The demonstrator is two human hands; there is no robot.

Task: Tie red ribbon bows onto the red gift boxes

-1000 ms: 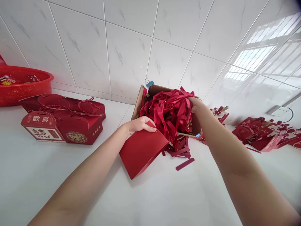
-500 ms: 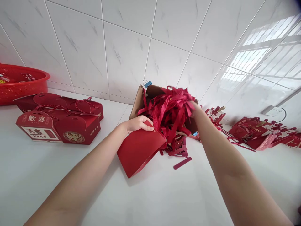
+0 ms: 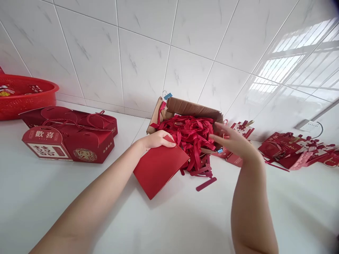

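My left hand [image 3: 161, 139] pinches the top edge of a plain red paper gift bag [image 3: 160, 171], thumb on the front beside a small eyelet. The bag hangs tilted and nearly flat over the white table. Behind it stands an open cardboard box [image 3: 194, 107] heaped with red ribbons [image 3: 192, 130], some spilling over the front edge. My right hand [image 3: 233, 139] is at the box's right rim, slightly blurred, its fingers spread, with nothing visible in them. Dark red cut strips [image 3: 203, 171] lie in front of the box, one long strip [image 3: 206, 184] apart from the others.
Two red gift boxes [image 3: 69, 143] with cord handles stand at left, beside a red plastic basket [image 3: 29, 100] holding small packets. Several decorated red bags [image 3: 293, 146] lie along the tiled wall at right, below a white socket [image 3: 308, 125]. Blue clips [image 3: 167, 95] sit on the cardboard box.
My right hand has come out of the ribbons and moved right, fingers opening. The lifted ribbons have dropped back into the box. My left hand still holds the bag, which looks flatter.
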